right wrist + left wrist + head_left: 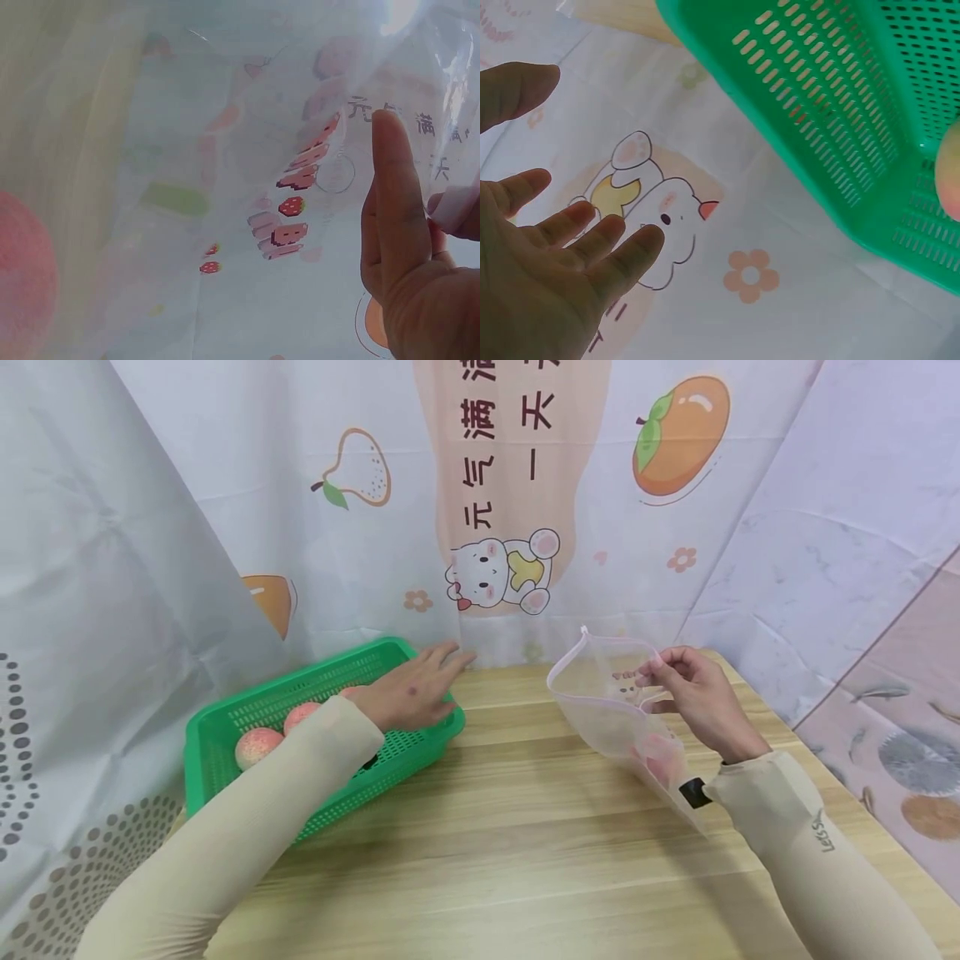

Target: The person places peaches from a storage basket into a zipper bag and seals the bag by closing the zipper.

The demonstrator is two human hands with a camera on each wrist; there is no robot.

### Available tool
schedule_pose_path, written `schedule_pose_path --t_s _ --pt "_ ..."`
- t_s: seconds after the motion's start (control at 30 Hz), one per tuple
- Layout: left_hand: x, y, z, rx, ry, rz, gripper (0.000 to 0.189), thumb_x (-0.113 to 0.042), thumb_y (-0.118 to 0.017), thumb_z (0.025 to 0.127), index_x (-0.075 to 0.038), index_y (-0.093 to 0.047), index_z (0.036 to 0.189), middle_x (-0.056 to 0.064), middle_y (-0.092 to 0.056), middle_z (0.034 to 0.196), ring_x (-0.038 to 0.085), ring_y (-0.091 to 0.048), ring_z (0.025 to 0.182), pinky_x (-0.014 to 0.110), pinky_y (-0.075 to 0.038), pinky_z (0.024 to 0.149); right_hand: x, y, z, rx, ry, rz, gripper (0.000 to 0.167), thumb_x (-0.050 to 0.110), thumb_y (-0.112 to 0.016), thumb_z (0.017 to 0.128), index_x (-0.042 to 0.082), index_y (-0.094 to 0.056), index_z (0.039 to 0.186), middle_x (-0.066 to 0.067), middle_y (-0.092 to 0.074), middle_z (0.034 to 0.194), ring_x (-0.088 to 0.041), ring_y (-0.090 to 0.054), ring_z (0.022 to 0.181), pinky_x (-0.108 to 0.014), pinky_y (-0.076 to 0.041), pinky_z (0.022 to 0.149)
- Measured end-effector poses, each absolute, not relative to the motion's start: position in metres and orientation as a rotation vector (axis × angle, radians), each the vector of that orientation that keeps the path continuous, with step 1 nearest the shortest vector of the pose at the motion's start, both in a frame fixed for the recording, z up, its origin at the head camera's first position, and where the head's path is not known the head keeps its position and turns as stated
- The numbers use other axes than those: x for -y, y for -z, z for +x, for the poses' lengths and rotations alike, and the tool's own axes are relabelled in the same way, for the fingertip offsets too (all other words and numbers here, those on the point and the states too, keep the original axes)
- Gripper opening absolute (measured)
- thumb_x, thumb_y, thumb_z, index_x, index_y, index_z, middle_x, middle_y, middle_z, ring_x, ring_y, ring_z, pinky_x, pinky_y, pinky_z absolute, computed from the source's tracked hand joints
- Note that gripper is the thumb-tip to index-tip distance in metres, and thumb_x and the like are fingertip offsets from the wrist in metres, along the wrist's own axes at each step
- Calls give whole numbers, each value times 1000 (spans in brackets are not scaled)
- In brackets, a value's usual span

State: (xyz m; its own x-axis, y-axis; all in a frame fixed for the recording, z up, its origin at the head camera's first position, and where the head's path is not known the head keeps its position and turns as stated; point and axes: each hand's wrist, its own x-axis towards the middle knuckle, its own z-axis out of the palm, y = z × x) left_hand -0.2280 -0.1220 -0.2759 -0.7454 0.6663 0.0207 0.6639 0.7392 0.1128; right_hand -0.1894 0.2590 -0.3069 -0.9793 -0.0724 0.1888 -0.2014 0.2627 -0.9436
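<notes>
- Leftmost we have a beige left sleeve (240, 835), running up to the left grip and crossing in front of the basket.
- Green basket (197, 768), perforated plastic, left of and below the left grip; its right end sits under that grip in the head view.
- Peaches (258, 747), pink and yellowish: we see three in the basket, all left of the left grip, partly behind the sleeve.
- Left grip (416, 689): fingers straight and spread, thumb well apart, holding nothing. The left wrist view shows the fingertips apart from the basket.
- Cartoon animal (498, 572), printed on the white curtain (300, 552), beyond and to the right of the left grip.
- Wooden table (480, 860), below both grips; bare boards between them.
- Clear bag (592, 727), left of and below the right grip, mouth gaping with a pinkish zip edge, body slanting down toward us. Can't tell if its bottom touches the table.
- Bagged peach (660, 760), inside the bag, just below the right grip, blurred by the film.
- Right grip (693, 697): thumb and fingers closed to a pinch on the right part of the bag's rim.
- Right sleeve (795, 835), beige, dark lettering, below and right of the right grip.
</notes>
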Motion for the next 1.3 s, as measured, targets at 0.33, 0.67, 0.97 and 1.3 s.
schedule_pose_path --t_s 0.33,0.67,0.97,1.3 --pt "137 285 -227 -2909 -196 1047 72 -16 -67 96 -9 -27 156 22 -27 157 38 -29 143 53 -36 111 -259 308 -189 2383 -1853 267 30 25 -52 105 -4 -48 112 5 -64 102 -5 -65 91 -27 -59 69" --pt "149 290 -228 -2915 -186 1035 76 -16 -67 97 -12 -22 158 23 -24 158 42 -31 142 56 -39 107 -257 309 -189 2361 -1880 298 31 24 -53 105 -6 -48 111 3 -65 101 -7 -65 91 -27 -59 69" --pt "158 290 -227 -2933 -145 1016 70 -15 -67 96 -5 -29 154 25 -28 155 42 -31 141 56 -37 109 -256 309 -189 2384 -1852 286 30 24 -52 105 -4 -49 111 4 -65 100 -6 -65 90 -28 -60 69" --pt "166 292 -229 -2965 -134 1020 72 -14 -72 92 -2 -32 151 27 -30 154 44 -31 141 57 -36 109 -255 308 -189 2362 -1895 281 30 24 -53 104 -5 -49 111 3 -65 100 -6 -65 89 -27 -60 68"
